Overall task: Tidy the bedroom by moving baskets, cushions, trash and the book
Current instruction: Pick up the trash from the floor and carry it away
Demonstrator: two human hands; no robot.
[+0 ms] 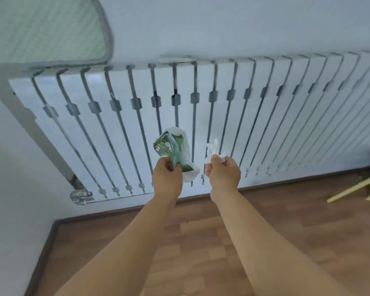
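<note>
White radiator panels fill the bedroom wall above a brown wood-pattern floor, as a person stands facing them with both bare arms stretched forward, trash in each grip. The left hand has its fingers and thumb curled round a crumpled green patterned wrapper, which is bunched together with a piece of white tissue that sticks out above and to the side of the fist. The right hand pinches a small wad of white paper, thin twisted ends standing up from between fingertips and thumb. Both pieces are held in the air in front of the radiator, touching neither it nor the floor, and the two hands stand just beside one another without meeting.

The trash looks very light, soft and already crushed, so it should need little force; the likelier trouble is a loose scrap slipping free, since the tissue is only partly inside the left hand's hold. A closed fist round the bulk of each wad seems the surer way to carry it than a pinch at the edge. The wrapper appears glossy and may be slippery.

A quilted green mat leans at the upper left, pale wooden sticks lie at the right edge. No bin is in view.
</note>
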